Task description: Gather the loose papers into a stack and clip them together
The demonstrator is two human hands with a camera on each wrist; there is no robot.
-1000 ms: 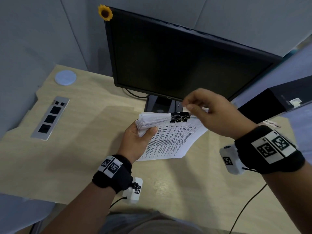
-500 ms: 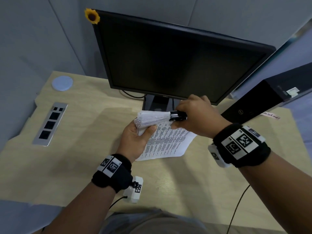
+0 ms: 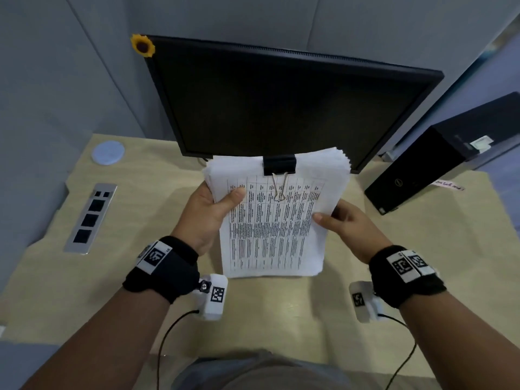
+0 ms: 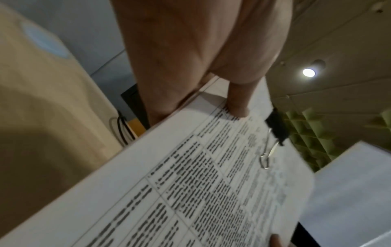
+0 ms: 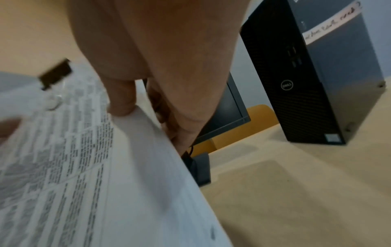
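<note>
Clipped paper stack point(image 3: 274, 229) between left hand point(image 3: 209, 212) and right hand point(image 3: 349, 223)

I am holding the stack of printed papers point(image 3: 274, 220) upright above the desk, its top sheet showing a table of text, with a black binder clip point(image 3: 279, 164) clamping the middle of its top edge, silver handle folded down.
</note>
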